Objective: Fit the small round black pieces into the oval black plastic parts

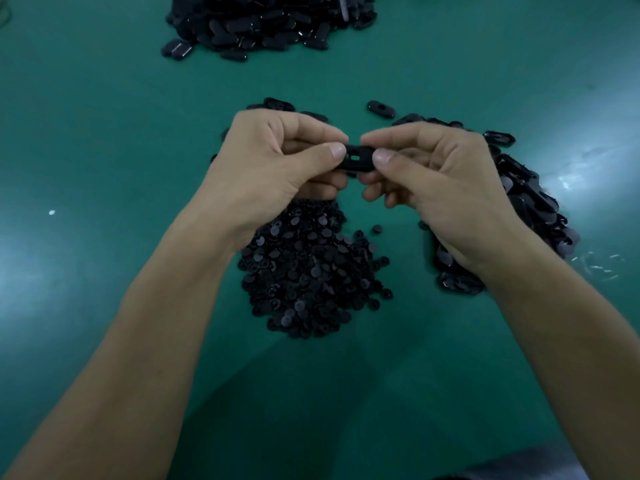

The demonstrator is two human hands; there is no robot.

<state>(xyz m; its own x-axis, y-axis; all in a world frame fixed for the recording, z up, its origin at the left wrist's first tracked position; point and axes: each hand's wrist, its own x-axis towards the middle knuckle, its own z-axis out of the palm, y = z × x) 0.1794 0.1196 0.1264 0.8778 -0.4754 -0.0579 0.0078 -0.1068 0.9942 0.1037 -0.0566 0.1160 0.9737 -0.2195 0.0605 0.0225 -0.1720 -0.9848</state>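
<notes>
On the table (104, 133), a heap of small round pieces (308, 275) lies at the centre, near the person. To its right, partly under the right hand (440, 181), lies the right heap of oval parts (533, 199). The far heap of oval parts (270, 22) sits well apart at the far edge. A lone oval part (381, 109) lies just beyond the right heap. Over the round pieces' far end, the left hand (273, 161) and right hand meet, the held oval part (358, 158) pinched between them.

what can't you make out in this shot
Head view only:
Ends of the oval part: covered by the left hand and right hand.
Whatever is under it: hidden by the fingers.
Far pile: cut off by the top edge.
Right pile: partly behind the right hand.
</notes>
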